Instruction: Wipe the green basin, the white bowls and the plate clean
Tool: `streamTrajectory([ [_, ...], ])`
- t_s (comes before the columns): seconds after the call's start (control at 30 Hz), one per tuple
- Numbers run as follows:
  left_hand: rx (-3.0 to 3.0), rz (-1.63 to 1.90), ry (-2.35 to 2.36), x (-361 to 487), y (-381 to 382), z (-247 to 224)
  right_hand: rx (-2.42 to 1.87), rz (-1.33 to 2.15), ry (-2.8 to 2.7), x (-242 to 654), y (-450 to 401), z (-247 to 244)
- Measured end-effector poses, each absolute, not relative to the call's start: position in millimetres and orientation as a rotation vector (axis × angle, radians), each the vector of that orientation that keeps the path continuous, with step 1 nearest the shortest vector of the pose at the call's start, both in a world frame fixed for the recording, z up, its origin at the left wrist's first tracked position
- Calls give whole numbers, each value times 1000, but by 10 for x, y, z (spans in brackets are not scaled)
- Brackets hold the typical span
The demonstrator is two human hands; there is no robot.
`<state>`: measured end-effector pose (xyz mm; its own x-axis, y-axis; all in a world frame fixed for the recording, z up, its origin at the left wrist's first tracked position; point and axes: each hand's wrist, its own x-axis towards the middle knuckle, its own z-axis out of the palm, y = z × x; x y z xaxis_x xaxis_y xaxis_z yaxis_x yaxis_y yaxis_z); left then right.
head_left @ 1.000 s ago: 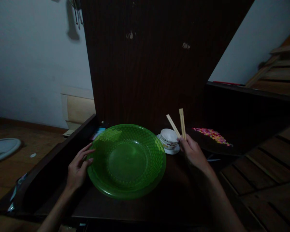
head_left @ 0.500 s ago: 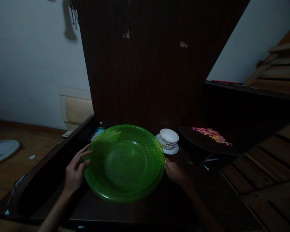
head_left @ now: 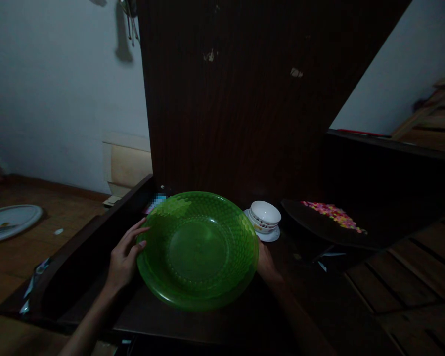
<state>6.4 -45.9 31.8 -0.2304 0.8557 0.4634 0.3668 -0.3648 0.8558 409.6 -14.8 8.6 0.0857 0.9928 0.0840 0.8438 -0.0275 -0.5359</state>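
A wide green plastic basin [head_left: 198, 252] is in front of me over the dark desk [head_left: 152, 316], and I see nothing inside it. My left hand [head_left: 124, 257] grips its left rim, thumb on the near side and fingers along the edge. On the opposite side my right hand [head_left: 267, 264] holds the right rim; its fingers are partly hidden behind the basin. Just past that hand, a stack of white bowls [head_left: 266, 213] sits on a white plate [head_left: 271, 236].
A dark curved panel with pink and yellow decoration [head_left: 333, 216] lies to the right. Raised dark side boards [head_left: 96, 247] border the desk. Behind stands a tall dark wooden panel [head_left: 237, 113]. On the floor at left is a pale round lid-like object [head_left: 15, 222]. Wooden slats [head_left: 419, 277] show at right.
The view has turned slightly left, so everything appears shifted to the right. Both hands keep their hold on the basin, which stays in nearly the same place over the desk.
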Motion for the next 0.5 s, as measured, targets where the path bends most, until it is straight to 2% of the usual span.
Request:
streamTrajectory([
  [0.37, 1651, 1562, 1482, 107, -410, 315, -1892, 359, -1769, 4108, -142, 81],
  [0.5, 1679, 1538, 1468, 106, -369, 343, -1707, 359, -1704, 4162, -119, 130],
])
